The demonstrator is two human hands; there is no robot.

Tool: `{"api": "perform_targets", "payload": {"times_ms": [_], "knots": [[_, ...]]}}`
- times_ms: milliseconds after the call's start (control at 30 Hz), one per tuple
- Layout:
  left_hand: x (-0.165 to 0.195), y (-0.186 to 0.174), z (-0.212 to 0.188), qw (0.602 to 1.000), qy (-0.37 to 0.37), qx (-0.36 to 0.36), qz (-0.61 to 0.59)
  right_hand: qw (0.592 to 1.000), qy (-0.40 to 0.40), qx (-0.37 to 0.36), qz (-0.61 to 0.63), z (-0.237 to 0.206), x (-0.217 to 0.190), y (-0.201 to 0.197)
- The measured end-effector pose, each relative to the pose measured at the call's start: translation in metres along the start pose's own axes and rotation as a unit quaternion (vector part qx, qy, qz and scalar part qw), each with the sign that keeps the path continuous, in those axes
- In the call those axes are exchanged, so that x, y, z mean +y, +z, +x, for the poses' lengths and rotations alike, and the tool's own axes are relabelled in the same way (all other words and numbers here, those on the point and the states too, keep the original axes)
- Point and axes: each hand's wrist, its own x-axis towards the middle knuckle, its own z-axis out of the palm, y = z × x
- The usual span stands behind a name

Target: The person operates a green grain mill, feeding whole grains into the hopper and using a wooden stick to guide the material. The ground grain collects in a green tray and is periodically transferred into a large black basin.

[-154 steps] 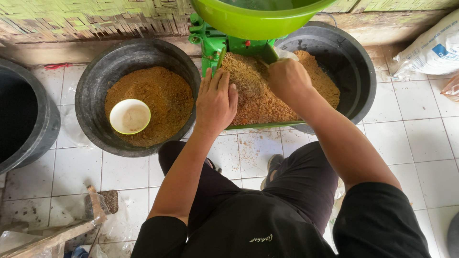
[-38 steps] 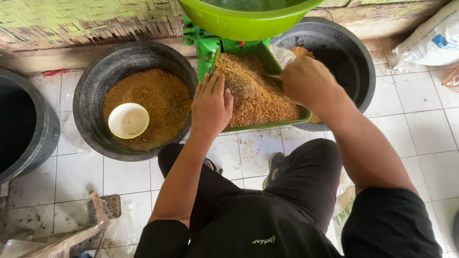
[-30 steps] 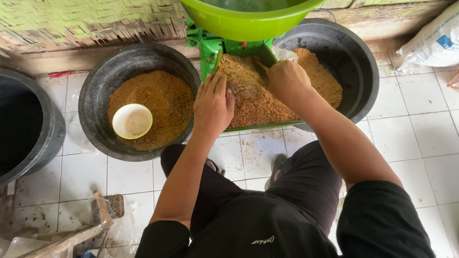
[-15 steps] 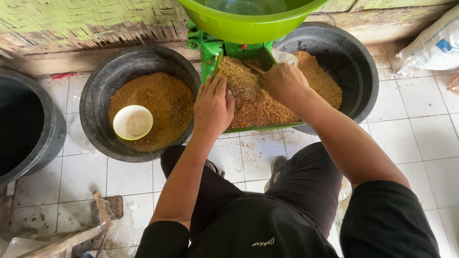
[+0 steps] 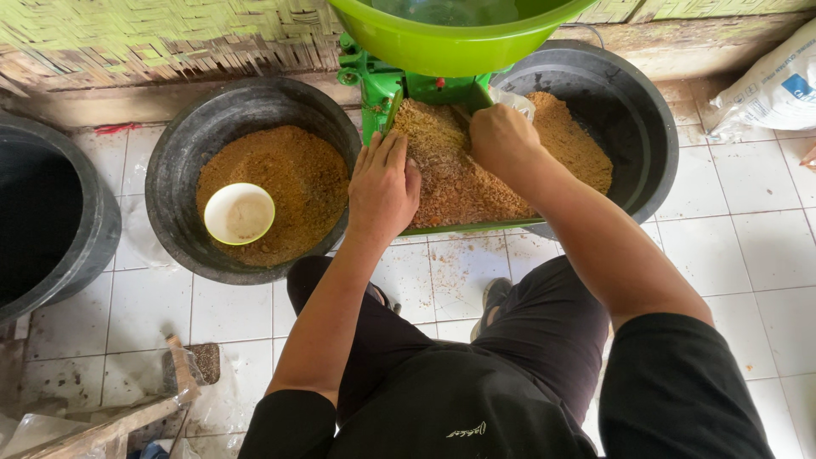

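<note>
— So where are the hands?
— Apart, at centre frame. The left hand (image 5: pixel 384 183) lies flat, fingers together, on the heap of coarse brown meal (image 5: pixel 455 174) in the green tray (image 5: pixel 476 226); the right hand (image 5: pixel 503 140) is curled into it, under the lime-green plastic basin (image 5: pixel 450 38).
— Any packages?
— A white woven sack with a blue patch (image 5: pixel 769 85), upper right. A small white bowl (image 5: pixel 240 213) sits in the left black tub (image 5: pixel 183 153).
</note>
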Motion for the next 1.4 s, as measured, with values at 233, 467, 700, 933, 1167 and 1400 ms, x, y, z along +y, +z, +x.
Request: {"api": "perform_targets", "payload": {"times_ms": [233, 467, 700, 933, 1167, 1400], "knots": [[-0.001, 0.003, -0.001, 1.0, -0.006, 0.001, 0.002, 0.995, -0.037, 0.004, -0.09, -0.046, 0.009, -0.035], [-0.002, 0.003, -0.001, 1.0, -0.001, 0.003, 0.001, 0.994, -0.048, -0.007, -0.094, -0.036, 0.007, -0.025], [-0.001, 0.001, 0.0, 1.0, -0.002, -0.002, 0.007, 0.993, -0.068, 0.038, -0.089, -0.029, 0.007, -0.014], [-0.001, 0.003, -0.001, 1.0, -0.003, -0.001, -0.01, 1.0, -0.007, -0.014, -0.011, -0.001, 0.001, 0.005], [-0.002, 0.001, -0.001, 1.0, 0.005, 0.001, 0.004, 0.998, -0.032, -0.008, -0.055, -0.009, -0.002, -0.003], [-0.002, 0.005, -0.002, 1.0, -0.002, 0.004, 0.008, 0.993, -0.049, 0.007, -0.104, -0.053, 0.014, -0.042]]}}
